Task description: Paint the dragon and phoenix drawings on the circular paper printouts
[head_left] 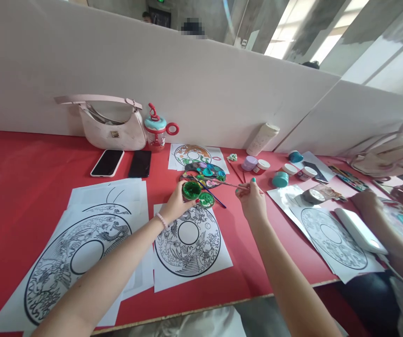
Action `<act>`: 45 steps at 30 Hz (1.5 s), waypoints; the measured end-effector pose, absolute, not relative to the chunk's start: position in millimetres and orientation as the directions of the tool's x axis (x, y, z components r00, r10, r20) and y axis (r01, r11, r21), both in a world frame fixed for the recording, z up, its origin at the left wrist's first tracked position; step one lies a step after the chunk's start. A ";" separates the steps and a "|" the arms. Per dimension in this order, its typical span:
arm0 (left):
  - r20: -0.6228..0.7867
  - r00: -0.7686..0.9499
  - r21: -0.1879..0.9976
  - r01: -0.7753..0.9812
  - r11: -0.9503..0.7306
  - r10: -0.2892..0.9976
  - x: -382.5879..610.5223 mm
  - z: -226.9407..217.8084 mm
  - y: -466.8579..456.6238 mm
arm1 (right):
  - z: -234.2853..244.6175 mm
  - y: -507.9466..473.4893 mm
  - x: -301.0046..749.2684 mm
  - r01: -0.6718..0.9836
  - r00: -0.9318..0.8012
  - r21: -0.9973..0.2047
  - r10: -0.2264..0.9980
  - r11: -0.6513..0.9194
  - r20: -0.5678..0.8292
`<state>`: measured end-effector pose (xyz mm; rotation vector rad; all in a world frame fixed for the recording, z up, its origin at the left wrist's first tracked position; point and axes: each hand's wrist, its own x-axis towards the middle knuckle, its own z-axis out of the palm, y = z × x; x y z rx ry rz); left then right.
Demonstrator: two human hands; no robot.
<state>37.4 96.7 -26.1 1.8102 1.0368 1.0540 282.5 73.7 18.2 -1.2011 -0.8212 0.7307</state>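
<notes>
Below center, a circular line drawing (188,250) lies on the red table (29,187). Just above it, my left hand (176,202) curls around an open jar of green paint (191,190); my right hand (253,200) pinches a slim paintbrush (228,183). Beyond sits a smeared palette (190,167), with a pale handbag (115,133) at upper left.

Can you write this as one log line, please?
Left hand: holding open green paint jar | Right hand: holding paintbrush, tip contact unclear | Nearby: palette, blue brush, ring-patterned sheet
</notes>
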 end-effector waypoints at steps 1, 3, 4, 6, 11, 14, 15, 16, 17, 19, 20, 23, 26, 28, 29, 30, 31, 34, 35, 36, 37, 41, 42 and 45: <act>0.275 0.314 0.898 0.254 -0.359 0.909 37.4 -24.3 96.4 | 23.1 74.3 276.5 -0.050 0.501 -0.972 0.848 0.230 0.175; 0.279 0.298 0.900 0.250 -0.357 0.913 37.6 -21.7 96.1 | 34.2 73.1 265.2 -0.026 0.461 -0.969 0.863 0.246 0.207; 0.281 0.291 0.900 0.249 -0.356 0.914 37.8 -21.3 96.1 | 40.1 71.3 260.1 0.002 0.440 -0.970 0.871 0.243 0.219; 0.287 0.279 0.900 0.249 -0.358 0.916 38.4 -21.9 96.4 | 51.2 65.3 250.9 0.094 0.413 -0.965 0.873 0.244 0.261; 0.323 0.269 0.889 0.241 -0.388 0.907 39.5 -25.7 96.5 | 69.0 40.4 231.7 0.367 0.340 -0.883 0.841 0.293 0.421; 0.355 0.286 0.880 0.220 -0.421 0.890 38.8 -25.0 95.7 | 71.6 25.9 222.4 0.504 0.217 -0.783 0.823 0.366 0.525; 0.367 0.294 0.877 0.209 -0.434 0.883 38.4 -24.4 95.3 | 71.8 22.3 220.0 0.539 0.160 -0.739 0.812 0.405 0.562; 0.380 0.302 0.873 0.197 -0.447 0.875 38.1 -23.7 95.0 | 71.8 19.4 217.8 0.570 0.098 -0.687 0.792 0.452 0.602; 0.392 0.309 0.869 0.185 -0.459 0.866 37.8 -23.0 94.7 | 71.9 17.2 216.0 0.594 0.033 -0.628 0.765 0.503 0.644; 0.415 0.318 0.861 0.164 -0.481 0.852 37.5 -22.3 94.3 | 72.5 14.0 213.0 0.619 -0.091 -0.513 0.703 0.594 0.705; 0.424 0.320 0.858 0.157 -0.489 0.847 37.4 -22.2 94.2 | 73.0 12.8 211.8 0.624 -0.144 -0.462 0.673 0.631 0.726; 0.442 0.324 0.851 0.143 -0.505 0.837 37.5 -23.2 94.2 | 75.1 9.0 208.3 0.634 -0.244 -0.353 0.612 0.688 0.752; 0.449 0.332 0.849 0.131 -0.511 0.830 37.5 -24.6 94.5 | 76.7 4.5 205.0 0.656 -0.255 -0.319 0.599 0.684 0.759; 0.451 0.334 0.850 0.122 -0.512 0.828 37.3 -24.6 94.5 | 77.1 2.6 203.3 0.661 -0.250 -0.325 0.606 0.677 0.755; 0.452 0.334 0.851 0.118 -0.512 0.827 37.2 -24.1 94.3 | 77.0 2.3 202.5 0.658 -0.257 -0.325 0.607 0.680 0.752; 0.452 0.335 0.851 0.114 -0.512 0.827 37.2 -23.4 93.9 | 76.8 2.7 202.0 0.652 -0.269 -0.321 0.606 0.687 0.749; 0.454 0.337 0.852 0.108 -0.513 0.825 37.2 -22.5 93.6 | 76.5 3.7 201.6 0.646 -0.285 -0.317 0.604 0.695 0.745; 0.455 0.358 0.854 0.084 -0.513 0.815 37.1 -20.0 92.5 | 75.1 8.3 201.1 0.634 -0.310 -0.318 0.609 0.704 0.730; 0.453 0.366 0.856 0.075 -0.511 0.813 37.0 -19.5 92.4 | 74.6 9.7 201.3 0.638 -0.306 -0.329 0.622 0.696 0.721; 0.451 0.372 0.859 0.066 -0.508 0.811 36.8 -19.4 92.5 | 74.4 10.8 201.6 0.643 -0.297 -0.344 0.637 0.684 0.711; 0.449 0.374 0.863 0.056 -0.503 0.812 36.5 -19.7 92.8 | 74.2 11.5 202.1 0.649 -0.286 -0.361 0.655 0.669 0.700; 0.441 0.379 0.877 0.009 -0.480 0.814 35.1 -22.7 94.6 | 74.1 11.0 207.2 0.641 -0.247 -0.498 0.772 0.584 0.586; 0.438 0.387 0.880 -0.003 -0.474 0.811 34.8 -23.4 94.8 | 73.7 10.8 209.4 0.628 -0.236 -0.548 0.807 0.552 0.542; 0.429 0.415 0.887 -0.029 -0.460 0.802 34.4 -24.3 94.5 | 70.2 11.8 217.2 0.568 -0.185 -0.689 0.886 0.450 0.426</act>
